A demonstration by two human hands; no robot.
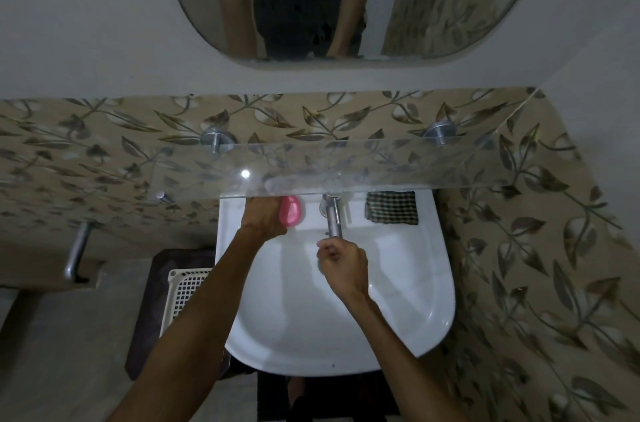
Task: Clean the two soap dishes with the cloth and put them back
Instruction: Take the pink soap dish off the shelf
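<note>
A pink soap dish (293, 211) sits on the back left ledge of the white sink (408, 311), half under the glass shelf. My left hand (264, 215) is closed around its left end and hides part of it. A pale oblong shape (287, 183) shows through the glass just above; I cannot tell what it is. My right hand (342, 259) hangs over the basin just below the steel tap (333, 218), fingers curled in, nothing visible in them. A dark checked cloth (391, 207) lies folded on the back right ledge, untouched.
A glass shelf (415, 162) on two metal pegs overhangs the back of the sink. A mirror (450, 6) hangs above it. A steel towel bar (78, 250) sticks out at the left. A cream plastic basket (185, 290) stands beside the sink's left edge. Leaf-patterned tiles close the right side.
</note>
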